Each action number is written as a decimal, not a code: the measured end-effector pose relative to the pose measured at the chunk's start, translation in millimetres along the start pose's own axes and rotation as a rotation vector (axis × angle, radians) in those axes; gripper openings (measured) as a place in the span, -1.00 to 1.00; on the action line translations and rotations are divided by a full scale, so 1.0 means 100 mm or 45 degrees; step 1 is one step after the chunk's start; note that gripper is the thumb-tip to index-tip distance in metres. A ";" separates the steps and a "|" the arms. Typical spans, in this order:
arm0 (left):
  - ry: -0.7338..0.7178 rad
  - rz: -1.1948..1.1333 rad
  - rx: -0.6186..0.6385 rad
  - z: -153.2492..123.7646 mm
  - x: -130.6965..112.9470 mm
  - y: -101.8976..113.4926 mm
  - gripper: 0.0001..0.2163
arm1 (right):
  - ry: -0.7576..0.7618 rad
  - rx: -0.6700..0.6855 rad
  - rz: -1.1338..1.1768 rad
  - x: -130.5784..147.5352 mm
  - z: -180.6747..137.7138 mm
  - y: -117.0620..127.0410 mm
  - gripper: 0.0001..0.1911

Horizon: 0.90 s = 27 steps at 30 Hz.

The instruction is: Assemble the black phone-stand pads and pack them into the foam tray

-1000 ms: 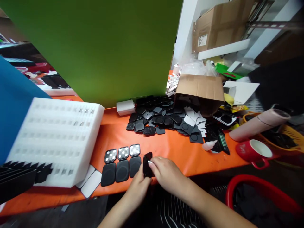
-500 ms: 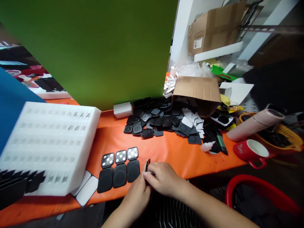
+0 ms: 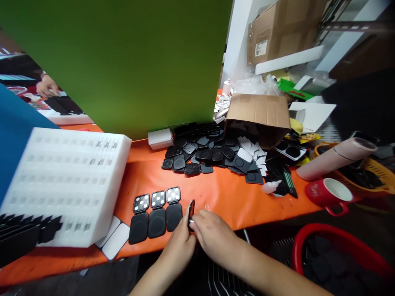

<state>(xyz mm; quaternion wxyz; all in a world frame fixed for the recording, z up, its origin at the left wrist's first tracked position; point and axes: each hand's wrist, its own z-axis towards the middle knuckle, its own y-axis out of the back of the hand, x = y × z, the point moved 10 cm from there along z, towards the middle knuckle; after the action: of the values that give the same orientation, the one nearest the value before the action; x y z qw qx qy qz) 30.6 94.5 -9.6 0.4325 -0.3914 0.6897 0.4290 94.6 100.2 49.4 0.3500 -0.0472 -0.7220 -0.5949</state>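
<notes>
At the table's front edge, my left hand (image 3: 180,238) is closed on a dark flat pad (image 3: 191,210), seen almost edge-on. My right hand (image 3: 212,232) has its fingers bent against the pad's lower part, where something small and shiny shows between the fingertips; I cannot make out what it is. Left of my hands lie three black hinged pads (image 3: 157,223), unfolded in a row. Their upper halves (image 3: 158,199) carry white dots, and their lower halves are plain black.
A white foam block (image 3: 68,181) with slots stands at left, with white cards (image 3: 115,241) beside it. Dark pads (image 3: 197,154) are heaped behind, near an open cardboard box (image 3: 259,111). A dropper bottle (image 3: 271,187), red mug (image 3: 328,193) and pink flask (image 3: 336,158) stand right. A co-worker's hand (image 3: 47,86) shows far left.
The pad in my hands has turned and stands a little higher. My right hand has shifted slightly down and right. A co-worker's hand has come into view at far left.
</notes>
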 end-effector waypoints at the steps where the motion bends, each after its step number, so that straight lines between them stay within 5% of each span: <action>1: -0.005 0.022 0.008 -0.02 0.00 -0.01 -0.41 | 0.002 0.014 -0.038 0.02 0.00 -0.01 -0.75; 11: -0.052 -0.014 0.105 -0.09 -0.03 -0.10 -0.63 | -0.018 0.024 0.120 0.02 0.03 0.00 -0.75; 14: 0.015 -0.188 0.059 -0.08 0.01 -0.06 -0.70 | -0.126 0.035 0.580 -0.12 0.06 -0.14 -0.73; 19: 0.399 -0.754 0.062 -0.11 0.21 -0.05 -0.56 | -0.449 0.069 1.526 -0.45 0.07 -0.36 -0.62; 23: 0.344 -0.768 -0.073 -0.08 0.20 0.11 -0.56 | -0.371 0.001 1.291 -0.48 0.05 -0.17 -0.66; 27: 0.142 -0.315 -0.208 -0.09 0.08 0.27 -0.64 | -0.299 -0.003 0.957 -0.38 0.03 -0.09 -0.65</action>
<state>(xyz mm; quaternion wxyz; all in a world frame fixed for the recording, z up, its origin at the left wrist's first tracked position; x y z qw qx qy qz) 0.9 94.0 -7.6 0.4099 -0.5303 0.6220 0.4047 117.4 113.5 20.1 0.4584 -0.3764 -0.6888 -0.4168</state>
